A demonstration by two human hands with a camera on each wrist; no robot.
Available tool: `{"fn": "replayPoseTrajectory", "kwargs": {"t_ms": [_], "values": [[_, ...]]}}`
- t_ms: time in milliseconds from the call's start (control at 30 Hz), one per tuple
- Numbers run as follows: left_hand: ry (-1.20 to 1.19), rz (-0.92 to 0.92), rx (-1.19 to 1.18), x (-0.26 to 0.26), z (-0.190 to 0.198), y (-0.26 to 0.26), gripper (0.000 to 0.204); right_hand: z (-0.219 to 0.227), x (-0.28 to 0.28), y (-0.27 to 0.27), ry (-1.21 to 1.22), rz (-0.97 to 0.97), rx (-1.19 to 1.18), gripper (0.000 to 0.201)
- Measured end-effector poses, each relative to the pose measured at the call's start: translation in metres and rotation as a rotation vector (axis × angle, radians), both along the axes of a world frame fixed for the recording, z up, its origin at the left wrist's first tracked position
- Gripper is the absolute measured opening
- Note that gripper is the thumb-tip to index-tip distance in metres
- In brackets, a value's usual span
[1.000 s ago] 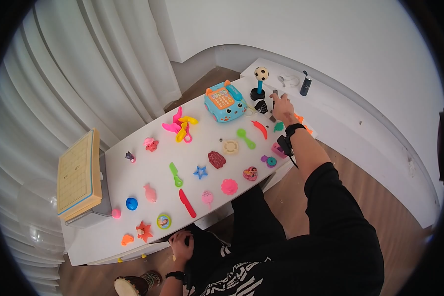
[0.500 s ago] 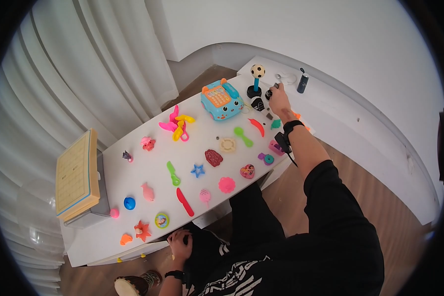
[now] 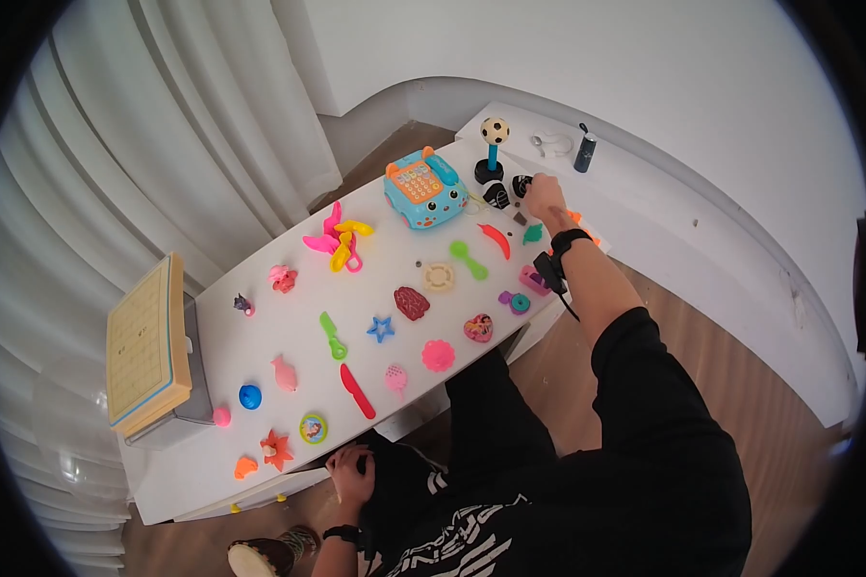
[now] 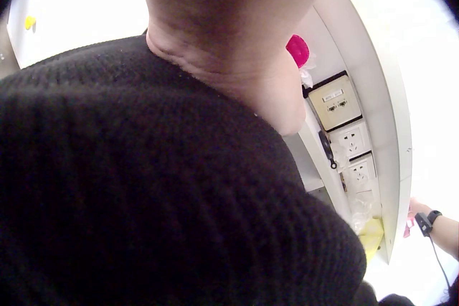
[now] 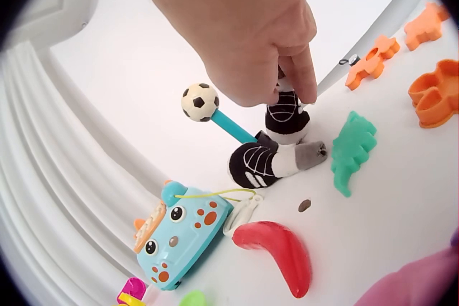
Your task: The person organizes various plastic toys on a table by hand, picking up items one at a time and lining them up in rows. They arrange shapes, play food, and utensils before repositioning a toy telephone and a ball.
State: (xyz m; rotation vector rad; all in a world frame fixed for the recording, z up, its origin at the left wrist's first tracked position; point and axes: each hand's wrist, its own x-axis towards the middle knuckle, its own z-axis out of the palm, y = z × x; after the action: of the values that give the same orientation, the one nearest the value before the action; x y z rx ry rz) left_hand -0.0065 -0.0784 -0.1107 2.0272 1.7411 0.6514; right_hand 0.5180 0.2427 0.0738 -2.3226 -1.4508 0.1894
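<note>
My right hand (image 3: 546,196) is at the far right end of the white table, its fingers pinching the top of a black-and-white baby sock (image 5: 285,121) with a sneaker pattern. That sock stands toe-down in the right wrist view. Its matching sock (image 5: 252,165) lies beside it, grey end pointing toward a green dinosaur-shaped mould (image 5: 353,149). Just behind the pair rises a toy football on a blue stem (image 3: 494,144). On the black-clothed thigh rests my left hand (image 3: 350,473), fingers loosely bent and holding nothing.
A blue toy telephone (image 3: 426,192) stands left of the socks, with a red chilli (image 3: 495,240) in front. Orange moulds (image 5: 373,62) lie to the right. Several toys spread across the table (image 3: 250,337), and a boxed board (image 3: 146,341) stands at its left end.
The right hand's sock has come to stand close beside its match, its black part now showing past the fingers. The head view has shifted slightly; the left hand stays on the thigh.
</note>
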Motion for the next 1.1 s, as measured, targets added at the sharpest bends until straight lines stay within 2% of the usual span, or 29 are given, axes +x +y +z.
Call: {"fn": "replayPoseTrajectory", "kwargs": {"t_ms": [67, 200, 267, 300, 367, 400, 467, 667, 867, 1000, 1067, 1100], "values": [[-0.002, 0.003, 0.005, 0.000, -0.001, 0.000, 0.011, -0.001, 0.003, 0.002, -0.089, -0.066, 0.059, 0.035], [0.010, 0.008, 0.007, 0.000, -0.001, 0.000, 0.012, 0.005, -0.001, -0.001, -0.091, -0.078, 0.131, 0.026], [0.016, 0.009, 0.014, 0.001, -0.001, 0.000, 0.013, 0.001, 0.003, 0.004, 0.114, -0.061, 0.347, 0.022], [0.014, 0.008, 0.012, 0.000, -0.002, 0.000, 0.013, -0.004, 0.005, 0.007, 0.115, -0.062, 0.348, 0.022], [0.013, 0.005, 0.011, 0.000, -0.002, 0.000, 0.013, -0.013, 0.008, 0.010, 0.111, 0.108, 0.332, 0.023], [0.013, 0.007, 0.007, 0.000, -0.002, 0.000, 0.013, -0.013, 0.009, 0.010, 0.111, 0.108, 0.333, 0.023], [0.013, 0.009, 0.004, 0.000, -0.002, 0.000, 0.013, -0.014, 0.010, 0.012, -0.023, 0.218, 0.024, 0.024], [0.014, 0.021, 0.002, 0.001, -0.001, 0.000, 0.013, 0.007, -0.014, -0.012, -0.094, 0.136, -0.178, 0.036], [0.014, 0.019, -0.007, 0.001, 0.001, -0.001, 0.011, -0.014, -0.011, 0.003, -0.215, 0.076, -0.137, 0.029], [0.006, 0.010, 0.007, 0.001, 0.001, -0.001, 0.011, 0.016, -0.027, -0.013, -0.166, 0.108, -0.109, 0.031], [0.006, 0.010, 0.010, 0.000, -0.001, -0.001, 0.011, 0.027, -0.034, -0.019, -0.205, 0.143, 0.036, 0.024], [0.007, 0.009, 0.013, -0.001, -0.002, -0.001, 0.011, 0.029, -0.034, -0.019, -0.208, 0.145, 0.032, 0.024]]}}
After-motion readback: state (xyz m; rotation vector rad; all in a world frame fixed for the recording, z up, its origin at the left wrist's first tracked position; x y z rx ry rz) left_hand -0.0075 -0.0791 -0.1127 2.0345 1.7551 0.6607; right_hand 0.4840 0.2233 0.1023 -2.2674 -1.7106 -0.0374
